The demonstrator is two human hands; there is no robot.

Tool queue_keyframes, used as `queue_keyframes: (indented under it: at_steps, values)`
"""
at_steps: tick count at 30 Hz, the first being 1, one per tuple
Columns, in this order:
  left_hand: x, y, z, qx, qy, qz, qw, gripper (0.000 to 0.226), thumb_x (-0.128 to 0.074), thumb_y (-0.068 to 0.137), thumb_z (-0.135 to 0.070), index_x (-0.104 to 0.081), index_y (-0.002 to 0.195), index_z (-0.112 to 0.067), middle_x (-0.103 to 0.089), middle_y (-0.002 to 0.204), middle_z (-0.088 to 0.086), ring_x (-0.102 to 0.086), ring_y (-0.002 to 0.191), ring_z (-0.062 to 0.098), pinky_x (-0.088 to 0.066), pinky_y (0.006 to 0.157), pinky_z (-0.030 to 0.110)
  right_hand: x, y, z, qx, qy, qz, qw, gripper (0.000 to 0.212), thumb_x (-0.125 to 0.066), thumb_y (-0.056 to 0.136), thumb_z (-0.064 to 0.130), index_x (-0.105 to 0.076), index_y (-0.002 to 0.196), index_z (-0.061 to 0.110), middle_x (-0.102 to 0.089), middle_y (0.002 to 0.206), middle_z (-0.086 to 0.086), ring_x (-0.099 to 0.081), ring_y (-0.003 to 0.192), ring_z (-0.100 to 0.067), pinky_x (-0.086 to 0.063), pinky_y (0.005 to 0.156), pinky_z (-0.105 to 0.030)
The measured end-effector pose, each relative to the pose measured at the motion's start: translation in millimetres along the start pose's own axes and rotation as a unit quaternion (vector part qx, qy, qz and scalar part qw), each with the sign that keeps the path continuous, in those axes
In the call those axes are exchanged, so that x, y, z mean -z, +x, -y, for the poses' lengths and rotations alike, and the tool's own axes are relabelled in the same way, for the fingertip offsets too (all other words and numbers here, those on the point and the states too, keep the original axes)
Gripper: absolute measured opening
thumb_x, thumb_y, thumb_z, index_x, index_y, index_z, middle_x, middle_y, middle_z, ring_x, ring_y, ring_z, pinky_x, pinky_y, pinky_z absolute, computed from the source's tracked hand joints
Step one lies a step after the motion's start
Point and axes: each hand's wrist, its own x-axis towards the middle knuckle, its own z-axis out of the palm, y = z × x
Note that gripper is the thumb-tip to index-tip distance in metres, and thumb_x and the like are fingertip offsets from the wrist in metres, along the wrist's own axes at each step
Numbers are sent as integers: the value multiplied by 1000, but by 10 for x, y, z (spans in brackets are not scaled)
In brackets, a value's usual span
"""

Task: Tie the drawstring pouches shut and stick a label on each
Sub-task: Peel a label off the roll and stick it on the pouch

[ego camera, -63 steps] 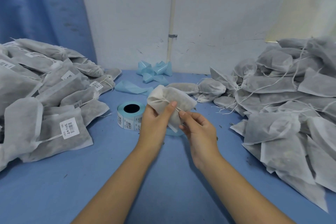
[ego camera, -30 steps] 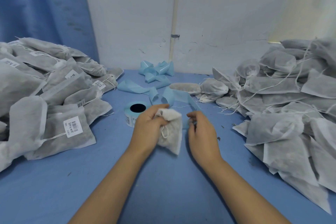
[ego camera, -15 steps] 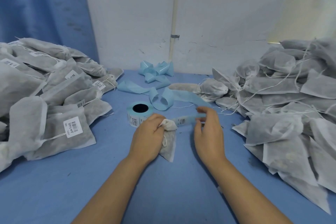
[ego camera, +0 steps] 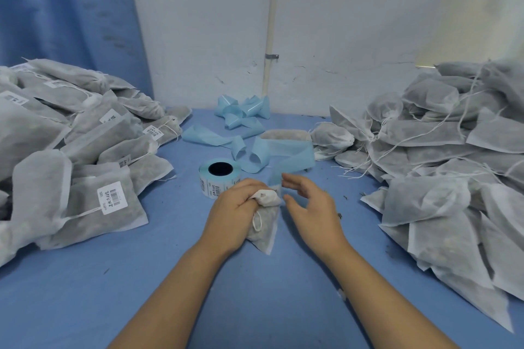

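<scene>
pouch (ego camera: 265,225) lowered to table (ego camera: 170,278), right hand (ego camera: 312,204) opened

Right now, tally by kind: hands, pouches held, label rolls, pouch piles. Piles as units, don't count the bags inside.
hands: 2 (left hand, right hand)
held pouch: 1, in the left hand
label roll: 1
pouch piles: 2 (left pile, right pile)
Total: 6

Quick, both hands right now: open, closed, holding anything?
Left hand: closed round the gathered neck of the pouch.
Right hand: open, fingers loosely spread beside the pouch, holding nothing visible.
</scene>
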Motion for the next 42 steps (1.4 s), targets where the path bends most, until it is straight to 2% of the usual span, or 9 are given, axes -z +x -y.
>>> queue_keyframes:
  at_steps: [2, 8, 11, 15, 27, 33, 36, 39, 42]
  values:
    - [0, -1, -8, -5, 6, 3, 1000, 41, -45, 76, -13, -70, 75, -45, -66, 94, -15, -61, 95, 8, -46, 90, 33, -5, -2, 6, 1, 12, -5, 1000, 33, -60, 90, 5, -62, 119, 19, -66, 111, 7, -57, 109, -3, -34, 90, -2]
    - [-13, 8, 37, 11, 1, -6, 1000, 28, -46, 76, -15, -68, 82, -29, -67, 96, -14, -61, 96, 8, -47, 92, 36, 17, 5, 15, -16, 82, -47, 995, 20, -60, 91, 7, -67, 99, 25, -67, 94, 17, -60, 88, 8, -42, 81, -6]
    - [-13, 10, 44, 9, 0, -6, 1000, 27, -46, 77, -14, -68, 83, -28, -67, 95, -14, -61, 96, 8, -47, 92, 36, 32, 13, 11, -32, 112, -59, 991, 20, -63, 90, 7, -68, 92, 27, -69, 90, 14, -63, 85, 0, -44, 75, -7]
    - [-13, 0, 31, 2, 4, -5, 1000, 30, -46, 78, -15, -67, 81, -36, -67, 93, -15, -61, 94, 7, -47, 89, 33, 16, 4, 21, -32, 104, -33, 993, 18, -68, 86, 12, -68, 91, 29, -71, 91, 14, -65, 89, -5, -48, 83, -16]
    - [-15, 0, 34, 6, 19, -26, 999, 26, -48, 86, -3, -69, 87, -18, -67, 95, -8, -61, 95, 11, -47, 90, 38, 57, 48, -25, -42, 96, -128, 986, 20, -63, 89, 10, -68, 81, 28, -67, 83, 16, -58, 73, 10, -41, 67, -4]
    - [-25, 17, 45, 20, 57, -71, 996, 36, -46, 91, 2, -69, 106, -20, -61, 108, -22, -55, 107, 1, -41, 94, 19, 72, 76, -96, -115, 152, -207, 960, 21, -61, 91, 13, -64, 81, 30, -68, 76, 6, -62, 75, -8, -43, 68, -11]
    - [-18, 21, 27, 29, 46, -72, 996, 35, -46, 94, -1, -66, 115, -21, -57, 117, -23, -51, 114, -3, -35, 96, 10, 69, 77, -79, -119, 162, -199, 959, 20, -63, 89, 10, -66, 81, 28, -71, 82, 7, -64, 76, 0, -44, 68, -9]
    - [-35, 31, -30, 29, -25, -73, 997, 35, -49, 95, -3, -62, 123, -19, -57, 122, -22, -51, 114, -9, -36, 98, 8, 47, 62, -34, -119, 211, -189, 952, 22, -62, 87, 3, -69, 84, 23, -71, 85, 8, -62, 72, 8, -43, 64, -5]
    - [-72, 34, -107, 47, -134, -77, 987, 33, -53, 93, -3, -66, 109, -28, -69, 103, -23, -59, 97, -13, -43, 81, 5, 2, 32, 46, -120, 291, -188, 930, 17, -61, 89, 3, -68, 86, 18, -69, 78, 7, -63, 71, 0, -48, 69, -11]
